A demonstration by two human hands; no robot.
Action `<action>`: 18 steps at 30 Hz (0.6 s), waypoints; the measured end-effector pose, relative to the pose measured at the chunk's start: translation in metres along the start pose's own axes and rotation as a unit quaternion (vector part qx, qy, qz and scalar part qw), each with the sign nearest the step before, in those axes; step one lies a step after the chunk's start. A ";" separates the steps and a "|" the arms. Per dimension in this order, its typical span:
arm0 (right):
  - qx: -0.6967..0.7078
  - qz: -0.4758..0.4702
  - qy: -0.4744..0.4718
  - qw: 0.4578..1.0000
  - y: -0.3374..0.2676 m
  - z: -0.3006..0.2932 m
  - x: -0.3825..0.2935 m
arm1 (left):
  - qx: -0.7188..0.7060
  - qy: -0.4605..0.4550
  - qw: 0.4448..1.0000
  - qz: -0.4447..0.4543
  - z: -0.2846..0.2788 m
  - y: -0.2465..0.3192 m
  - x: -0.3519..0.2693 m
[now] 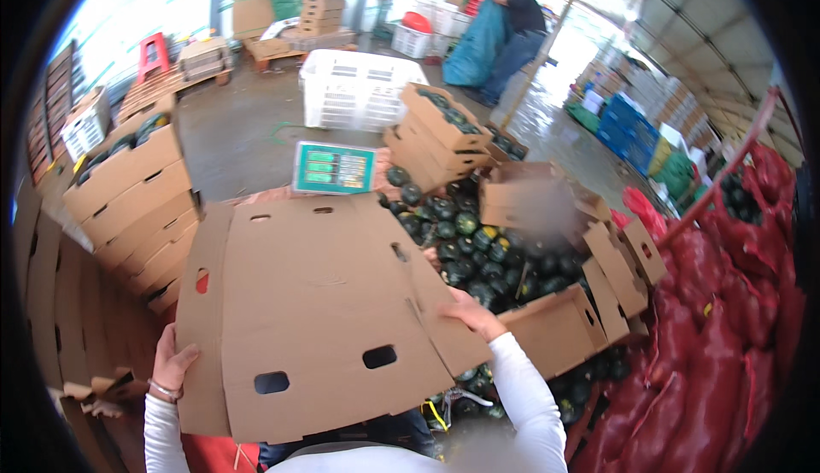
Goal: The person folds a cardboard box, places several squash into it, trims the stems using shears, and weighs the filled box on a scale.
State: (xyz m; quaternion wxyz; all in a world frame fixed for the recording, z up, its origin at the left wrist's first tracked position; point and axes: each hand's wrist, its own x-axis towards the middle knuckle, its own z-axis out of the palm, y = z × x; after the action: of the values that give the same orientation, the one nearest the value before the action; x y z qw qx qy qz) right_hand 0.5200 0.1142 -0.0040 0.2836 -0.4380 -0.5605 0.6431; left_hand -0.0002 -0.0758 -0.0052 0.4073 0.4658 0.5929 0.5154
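A flat cardboard carton blank (320, 300) with several cut-out hand holes spans the space before my body. My left hand (172, 359) grips its left edge, thumb on top. At its right edge, my right hand (473, 314) has hold of the folded-up side flap. Behind and right of the cardboard lies a heap of dark green squashes (490, 249). Beyond the far edge stands a teal weighing-scale display (336, 169); any weighing platform below is hidden. Pruning shears (462, 397) with pale handles lie near my right forearm.
Stacked cartons (144, 201) holding squashes rise at left. More cartons (442, 130) stand behind the heap, near a white plastic crate (359, 89). An open carton (557, 335) lies at right, beside full red mesh sacks (698, 345). A person (519, 44) bends over a blue sack farther back.
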 end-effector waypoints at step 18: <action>-0.709 -0.244 -0.031 0.661 0.001 0.147 -0.063 | 0.560 0.005 0.784 0.267 0.122 -0.014 -0.060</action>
State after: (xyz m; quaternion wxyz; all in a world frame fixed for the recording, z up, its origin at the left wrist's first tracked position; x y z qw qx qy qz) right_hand 0.4194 -0.0095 0.0088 0.0171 -0.3337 -0.9421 -0.0277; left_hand 0.1291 -0.1065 -0.0356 -0.0820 0.7496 0.6308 0.1830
